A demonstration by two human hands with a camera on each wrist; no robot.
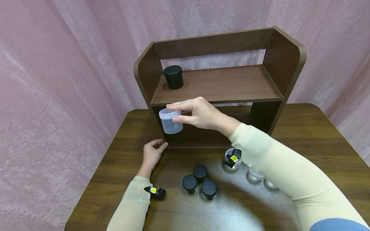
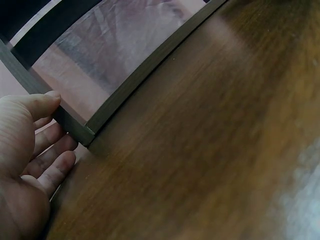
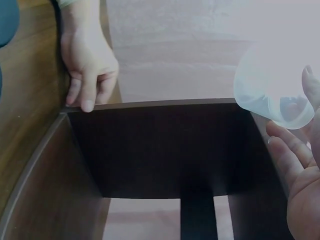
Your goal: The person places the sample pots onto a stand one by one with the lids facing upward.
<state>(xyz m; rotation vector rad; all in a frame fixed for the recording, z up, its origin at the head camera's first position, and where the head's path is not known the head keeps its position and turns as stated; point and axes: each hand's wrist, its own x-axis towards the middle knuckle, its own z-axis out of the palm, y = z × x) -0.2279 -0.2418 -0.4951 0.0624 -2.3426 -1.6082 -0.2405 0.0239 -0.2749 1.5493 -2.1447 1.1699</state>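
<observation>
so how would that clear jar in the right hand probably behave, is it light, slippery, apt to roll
The clear jar is probably light, since it looks empty through its translucent wall. That smooth surface might slip if the right hand loosens its pinch. Its round body would likely roll if laid sideways.

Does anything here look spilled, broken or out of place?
Nothing stands out. The black jar on the shelf and three black-lidded jars on the table stand upright, with no spill visible. One clear jar is raised because the right hand holds it.

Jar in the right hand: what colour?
The jar is colourless, translucent; best in the head view.
</observation>
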